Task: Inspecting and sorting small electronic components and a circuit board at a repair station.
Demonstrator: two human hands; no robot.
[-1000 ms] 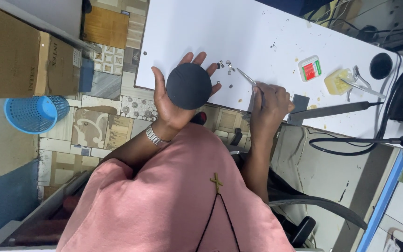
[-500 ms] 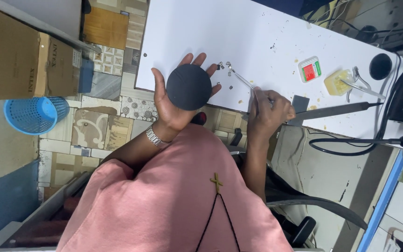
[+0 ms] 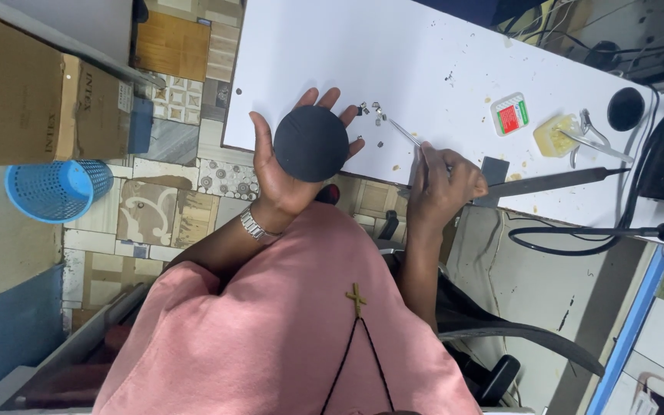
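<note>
A black round disc [image 3: 310,143] is being cradled on the upturned palm of the left hand [image 3: 290,161], fingers spread behind it, at the near edge of the white worktop [image 3: 332,54]. Thin metal tweezers [image 3: 406,137] are being pinched in the right hand [image 3: 443,184], which is curled closed round them, tips aimed at a scatter of tiny metal parts [image 3: 371,111] lying just beside the left fingertips.

Risk, as judged: the disc is only being rested, not clamped, so a tilt of the palm could be letting it slide off toward the floor; the parts are small enough to be flicked away by the tweezer tips.

Left wrist is being bent back, watch [image 3: 253,226] showing; right forearm is being angled in from the worktop edge. Farther off, a yellow pot [image 3: 551,137] and a blue basket [image 3: 55,188] are being left untouched.
</note>
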